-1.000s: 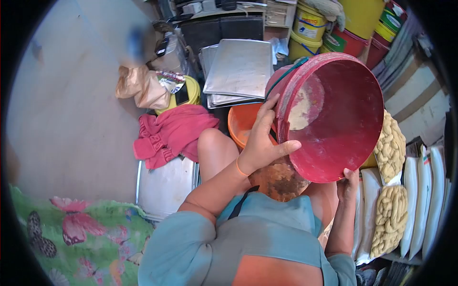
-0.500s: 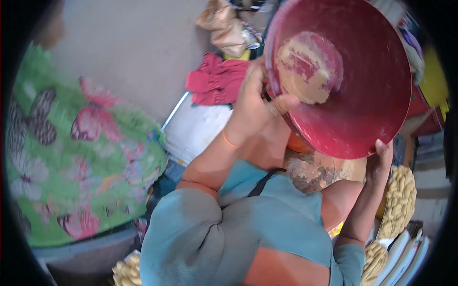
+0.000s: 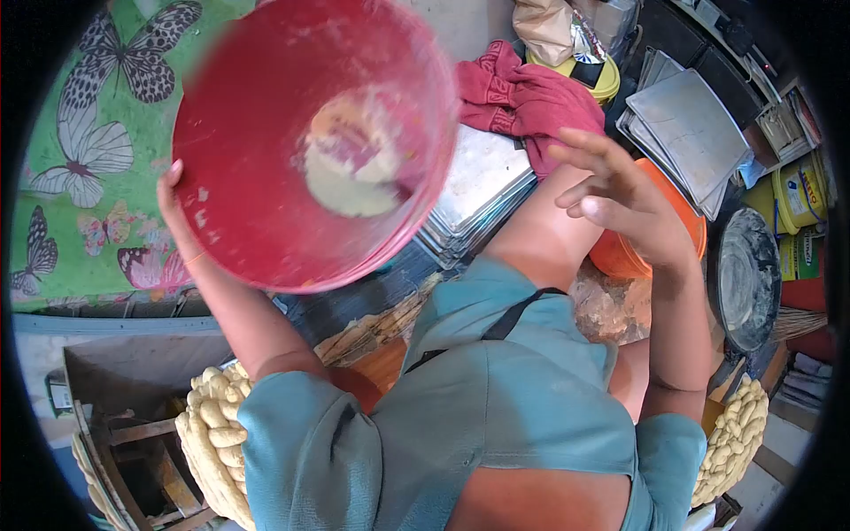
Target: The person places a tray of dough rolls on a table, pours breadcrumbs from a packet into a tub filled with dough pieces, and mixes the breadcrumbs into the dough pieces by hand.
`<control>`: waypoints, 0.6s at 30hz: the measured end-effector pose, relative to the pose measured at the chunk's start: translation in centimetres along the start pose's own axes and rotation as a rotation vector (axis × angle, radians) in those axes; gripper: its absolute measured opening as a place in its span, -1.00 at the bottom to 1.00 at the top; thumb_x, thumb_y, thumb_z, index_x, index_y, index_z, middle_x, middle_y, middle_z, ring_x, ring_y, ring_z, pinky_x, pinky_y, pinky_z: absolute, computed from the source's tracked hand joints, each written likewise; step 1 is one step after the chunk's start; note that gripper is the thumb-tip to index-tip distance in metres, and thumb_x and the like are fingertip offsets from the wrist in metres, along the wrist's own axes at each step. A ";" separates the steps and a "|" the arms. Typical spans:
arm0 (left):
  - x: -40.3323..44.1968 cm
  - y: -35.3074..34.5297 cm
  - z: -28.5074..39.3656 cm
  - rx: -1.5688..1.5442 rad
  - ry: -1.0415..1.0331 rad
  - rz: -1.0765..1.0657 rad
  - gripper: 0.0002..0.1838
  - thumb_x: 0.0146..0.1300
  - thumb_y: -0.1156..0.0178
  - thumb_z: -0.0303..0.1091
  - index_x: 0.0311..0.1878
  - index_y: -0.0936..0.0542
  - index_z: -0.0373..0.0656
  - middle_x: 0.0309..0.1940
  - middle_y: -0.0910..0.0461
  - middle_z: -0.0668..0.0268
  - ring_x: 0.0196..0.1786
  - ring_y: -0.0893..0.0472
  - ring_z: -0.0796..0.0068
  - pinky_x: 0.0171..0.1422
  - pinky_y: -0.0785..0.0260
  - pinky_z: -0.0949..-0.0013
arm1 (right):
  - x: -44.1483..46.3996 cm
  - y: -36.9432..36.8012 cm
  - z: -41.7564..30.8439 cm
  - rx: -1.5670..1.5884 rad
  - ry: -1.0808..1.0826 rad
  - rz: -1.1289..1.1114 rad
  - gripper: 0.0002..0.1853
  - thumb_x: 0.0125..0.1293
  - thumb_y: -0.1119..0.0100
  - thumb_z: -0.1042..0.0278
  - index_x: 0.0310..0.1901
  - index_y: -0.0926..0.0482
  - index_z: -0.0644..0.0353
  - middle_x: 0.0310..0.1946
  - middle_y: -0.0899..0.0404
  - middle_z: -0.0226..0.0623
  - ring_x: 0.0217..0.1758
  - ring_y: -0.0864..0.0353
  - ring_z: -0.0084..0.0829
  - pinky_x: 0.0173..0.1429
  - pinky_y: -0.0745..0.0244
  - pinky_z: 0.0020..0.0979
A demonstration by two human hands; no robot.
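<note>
The bucket [image 3: 257, 150] has been swung left, apparently borne by the rim-clasping left hand [image 3: 170, 196] alone, the right hand [image 3: 630, 202] freed, loosely open.

Red bucket [image 3: 239, 150], green butterfly-print cloth [image 3: 106, 190], orange tub [image 3: 677, 208], teal shirt [image 3: 540, 407]

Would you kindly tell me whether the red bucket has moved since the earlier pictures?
Yes: the red bucket has moved left. It was right of the crumpled pink cloth; now it is on that cloth's left.
</note>
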State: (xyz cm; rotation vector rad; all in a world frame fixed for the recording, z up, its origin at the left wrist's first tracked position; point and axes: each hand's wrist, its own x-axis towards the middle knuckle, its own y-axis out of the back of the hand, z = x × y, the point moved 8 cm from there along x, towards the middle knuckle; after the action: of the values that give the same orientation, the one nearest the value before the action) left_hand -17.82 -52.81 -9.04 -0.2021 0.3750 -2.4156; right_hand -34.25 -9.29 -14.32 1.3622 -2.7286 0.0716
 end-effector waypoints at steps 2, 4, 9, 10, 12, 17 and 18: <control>-1.3 1.4 0.5 0.010 0.057 0.011 -0.41 0.11 -0.09 -0.05 0.13 -0.45 -0.28 -0.01 -0.57 0.07 0.00 -0.58 0.17 0.10 -0.43 0.14 | 0.9 -1.3 1.2 -0.068 -0.039 -0.068 -0.24 0.16 -0.23 0.22 0.36 -0.17 0.24 0.26 -0.34 -0.12 0.01 -0.54 -0.40 0.16 -0.39 -0.36; -2.0 3.1 0.0 0.066 0.082 0.067 -0.43 0.11 -0.11 -0.06 0.11 -0.46 -0.28 -0.02 -0.57 0.08 0.00 -0.58 0.18 0.09 -0.42 0.14 | 1.3 -1.5 2.7 -0.102 -0.072 -0.097 -0.27 0.18 -0.23 0.23 0.36 -0.18 0.23 0.26 -0.34 -0.13 0.02 -0.53 -0.40 0.18 -0.37 -0.35; 0.4 12.5 -3.4 0.272 0.110 0.318 -0.47 0.11 -0.16 -0.08 0.05 -0.49 -0.28 -0.04 -0.58 0.09 -0.01 -0.57 0.20 0.09 -0.42 0.14 | 1.6 -1.0 5.9 -0.127 -0.122 -0.098 -0.39 0.29 -0.16 0.17 0.32 -0.26 0.19 0.27 -0.31 -0.20 0.39 -0.21 -0.32 0.42 -0.09 -0.24; 1.3 15.3 -4.4 0.297 0.105 0.378 -0.48 0.11 -0.17 -0.09 0.04 -0.49 -0.28 -0.04 -0.58 0.10 -0.01 -0.57 0.20 0.09 -0.42 0.14 | 1.6 -0.9 6.4 -0.127 -0.138 -0.095 -0.39 0.29 -0.16 0.16 0.32 -0.26 0.19 0.27 -0.32 -0.20 0.39 -0.21 -0.32 0.42 -0.09 -0.25; 3.0 21.7 -7.4 0.271 0.066 0.496 -0.49 0.11 -0.19 -0.10 0.02 -0.50 -0.28 -0.05 -0.58 0.10 -0.01 -0.57 0.21 0.09 -0.41 0.14 | 1.5 -0.6 7.1 -0.117 -0.167 -0.090 -0.40 0.29 -0.16 0.16 0.32 -0.26 0.18 0.26 -0.33 -0.21 0.37 -0.22 -0.34 0.41 -0.09 -0.27; 1.7 31.1 -17.8 0.084 0.027 0.779 -0.55 0.05 -0.25 -0.13 -0.07 -0.54 -0.25 -0.12 -0.58 0.20 -0.06 -0.57 0.24 -0.03 -0.43 0.14 | 1.1 0.7 8.1 -0.092 -0.181 -0.044 -0.40 0.27 -0.18 0.36 0.33 -0.23 0.23 0.22 -0.36 -0.17 0.06 -0.50 -0.42 0.22 -0.34 -0.38; 2.0 31.9 -20.7 0.001 0.026 0.665 -0.49 0.07 -0.24 -0.05 -0.01 -0.51 -0.25 -0.11 -0.55 0.24 -0.05 -0.55 0.26 -0.05 -0.43 0.15 | 1.1 0.9 8.5 -0.068 -0.189 -0.035 -0.40 0.27 -0.18 0.36 0.33 -0.24 0.22 0.21 -0.37 -0.18 0.07 -0.49 -0.43 0.22 -0.34 -0.39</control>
State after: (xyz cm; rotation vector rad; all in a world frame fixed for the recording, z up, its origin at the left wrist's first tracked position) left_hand -5.07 -73.02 -38.69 -0.0323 0.3797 -1.7634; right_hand -36.11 -10.34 -22.67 1.4672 -2.8261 -0.1585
